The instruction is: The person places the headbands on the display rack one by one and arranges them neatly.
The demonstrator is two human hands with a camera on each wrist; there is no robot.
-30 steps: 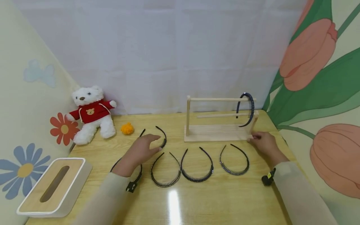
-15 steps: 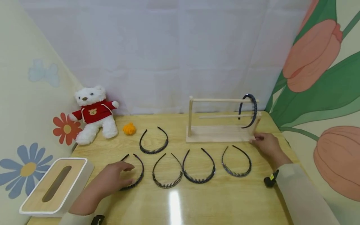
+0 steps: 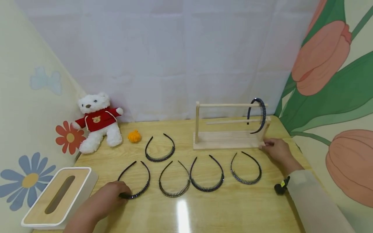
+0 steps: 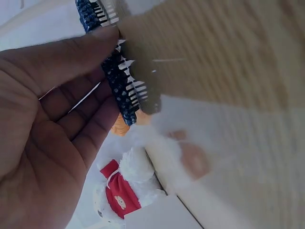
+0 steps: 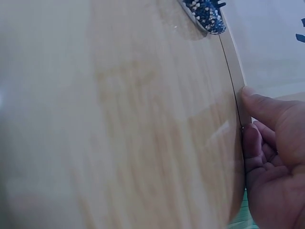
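My left hand [image 3: 109,197] pinches the curved, toothed part of a dark headband [image 3: 141,193] lying at the front left of the table. In the left wrist view, thumb and fingers close on its speckled blue-black band [image 4: 118,86], teeth pointing away from the palm. My right hand [image 3: 276,151] holds the front right corner of a wooden rack's base [image 3: 227,141], thumb on one side and fingers on the other. Another dark headband [image 3: 263,116] hangs at the right end of the rack's rods.
Several more headbands lie on the table, among them one further back [image 3: 158,159] and one near the right hand [image 3: 246,182]. A white-sided tissue box [image 3: 84,191] stands at left. Behind are a white teddy bear [image 3: 100,124] in red and an orange fluffy ball [image 3: 134,136].
My left hand has moved from the back headband toward the front left and taken hold of the headband there. The right hand has stayed at the rack's corner.
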